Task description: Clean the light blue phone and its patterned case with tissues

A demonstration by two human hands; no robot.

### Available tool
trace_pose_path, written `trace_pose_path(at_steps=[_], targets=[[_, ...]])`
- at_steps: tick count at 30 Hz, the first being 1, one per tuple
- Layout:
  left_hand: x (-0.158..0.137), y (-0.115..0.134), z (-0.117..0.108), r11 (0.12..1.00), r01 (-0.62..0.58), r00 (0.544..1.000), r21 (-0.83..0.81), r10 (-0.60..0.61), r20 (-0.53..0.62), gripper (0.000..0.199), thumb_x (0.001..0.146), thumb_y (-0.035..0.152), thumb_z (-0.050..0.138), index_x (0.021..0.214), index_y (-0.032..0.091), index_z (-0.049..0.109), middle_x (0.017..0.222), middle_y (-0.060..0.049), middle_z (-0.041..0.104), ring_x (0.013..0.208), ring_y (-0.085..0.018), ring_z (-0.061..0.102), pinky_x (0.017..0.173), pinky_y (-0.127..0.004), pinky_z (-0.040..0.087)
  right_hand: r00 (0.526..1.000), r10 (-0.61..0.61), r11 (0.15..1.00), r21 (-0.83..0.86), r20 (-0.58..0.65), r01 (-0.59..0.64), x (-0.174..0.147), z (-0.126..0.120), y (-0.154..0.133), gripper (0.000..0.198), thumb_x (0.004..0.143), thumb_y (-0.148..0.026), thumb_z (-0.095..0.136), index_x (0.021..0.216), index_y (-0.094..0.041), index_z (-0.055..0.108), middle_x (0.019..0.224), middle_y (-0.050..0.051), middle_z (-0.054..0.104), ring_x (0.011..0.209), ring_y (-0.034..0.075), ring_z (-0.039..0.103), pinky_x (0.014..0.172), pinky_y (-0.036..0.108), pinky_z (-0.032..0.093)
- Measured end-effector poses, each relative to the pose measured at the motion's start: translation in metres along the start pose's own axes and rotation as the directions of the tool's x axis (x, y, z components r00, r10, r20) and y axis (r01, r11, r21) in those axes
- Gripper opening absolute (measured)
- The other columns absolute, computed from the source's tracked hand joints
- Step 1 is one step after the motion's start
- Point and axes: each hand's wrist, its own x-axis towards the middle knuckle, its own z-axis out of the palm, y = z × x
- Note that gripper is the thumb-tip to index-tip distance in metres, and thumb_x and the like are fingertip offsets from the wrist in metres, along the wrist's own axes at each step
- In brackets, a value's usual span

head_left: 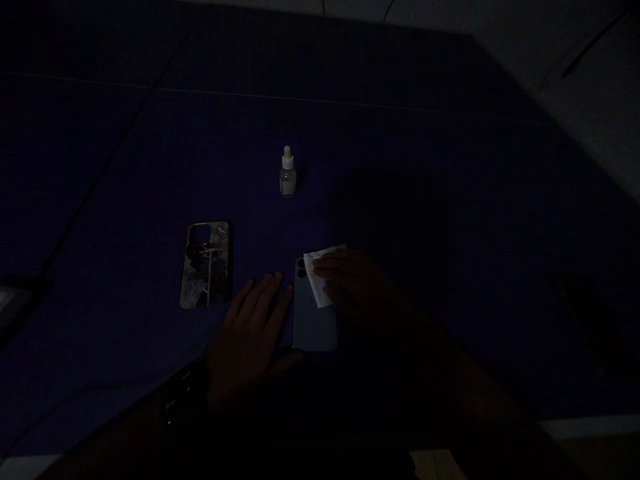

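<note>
A light-coloured smartphone (314, 330) lies back side up on the dark blue surface, its camera lenses at the upper left corner. My right hand (357, 283) presses a folded white tissue (316, 280) against the upper part of the phone, fingers bent over it. Flat beside the phone's left edge rests my left hand (253, 333), fingers stretched out, thumb by the phone's lower left corner. Left of that hand is a phone case (206, 267) with a printed picture and a camera cutout. Beyond the phone stands a small dropper bottle (287, 179) with a white cap, upright.
A dark flat object (593, 327) lies at the right, too dim to name. At the left edge sits a pale object with a dark border (13, 303), partly cut off. A thin dark line crosses the surface on the left. The light is very low.
</note>
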Motion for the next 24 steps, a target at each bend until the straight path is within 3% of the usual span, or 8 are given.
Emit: trace_pose_path(at_steps=[4, 7, 10, 13, 19, 24], targets=[[-0.0011, -0.0005, 0.0017, 1.0, 0.001, 1.0, -0.012, -0.001, -0.015, 0.088, 0.098, 0.072, 0.037, 0.152, 0.004, 0.038, 0.154, -0.028, 0.044, 0.14, -0.042, 0.046, 0.11, -0.06, 0.042, 0.999, -0.021, 1.0, -0.002, 0.046, 0.021, 0.0017, 0.0037, -0.0019, 0.041, 0.099, -0.028, 0.052, 0.138, -0.017, 0.059, 0.139, 0.013, 0.065, 0.133, 0.027, 0.056, 0.11, 0.051, 0.047], [-0.0012, -0.0007, 0.0022, 1.0, 0.003, 1.0, -0.031, -0.003, -0.025, 0.087, 0.096, 0.071, 0.044, 0.152, 0.004, 0.04, 0.155, -0.027, 0.044, 0.14, -0.042, 0.046, 0.112, -0.059, 0.04, 0.996, -0.076, 0.997, 0.007, 0.045, 0.076, 0.0019, 0.005, -0.0009, 0.036, 0.099, -0.03, 0.051, 0.132, -0.02, 0.062, 0.137, 0.01, 0.067, 0.13, 0.025, 0.059, 0.11, 0.049, 0.048], [-0.0013, -0.0008, 0.0017, 1.0, -0.005, 1.0, -0.018, 0.005, -0.027, 0.084, 0.096, 0.069, 0.047, 0.15, 0.005, 0.042, 0.155, -0.026, 0.044, 0.14, -0.041, 0.046, 0.112, -0.058, 0.041, 1.0, -0.011, 1.0, -0.023, 0.014, 0.011, 0.0011, 0.0023, 0.0012, 0.03, 0.099, -0.026, 0.05, 0.124, -0.02, 0.066, 0.127, 0.011, 0.072, 0.122, 0.025, 0.065, 0.109, 0.051, 0.048], [-0.0012, -0.0003, 0.0012, 1.0, -0.007, 1.0, -0.001, 0.007, -0.02, 0.083, 0.095, 0.068, 0.05, 0.15, 0.006, 0.043, 0.156, -0.026, 0.043, 0.14, -0.041, 0.047, 0.111, -0.058, 0.042, 0.999, 0.048, 0.996, -0.07, -0.005, -0.049, 0.0011, 0.0011, -0.0002, 0.034, 0.099, -0.024, 0.05, 0.128, -0.014, 0.064, 0.129, 0.016, 0.07, 0.124, 0.028, 0.063, 0.109, 0.054, 0.048], [-0.0013, 0.0006, 0.0016, 1.0, -0.011, 0.999, 0.025, 0.012, -0.053, 0.083, 0.096, 0.068, 0.048, 0.15, 0.005, 0.043, 0.154, -0.025, 0.046, 0.138, -0.041, 0.048, 0.11, -0.058, 0.043, 0.991, -0.13, 0.991, -0.016, 0.037, 0.131, -0.0004, 0.0028, -0.0046, 0.033, 0.1, -0.026, 0.051, 0.128, -0.015, 0.064, 0.133, 0.013, 0.069, 0.126, 0.024, 0.062, 0.108, 0.047, 0.05], [-0.0024, -0.0009, 0.0038, 1.0, -0.015, 0.999, 0.019, 0.016, -0.05, 0.083, 0.095, 0.067, 0.051, 0.151, 0.007, 0.042, 0.156, -0.025, 0.044, 0.138, -0.041, 0.047, 0.111, -0.059, 0.042, 1.0, 0.004, 0.999, -0.052, -0.01, -0.005, -0.0054, -0.0014, -0.0003, 0.03, 0.099, -0.023, 0.052, 0.124, -0.018, 0.068, 0.125, 0.013, 0.072, 0.12, 0.027, 0.066, 0.106, 0.051, 0.052]])
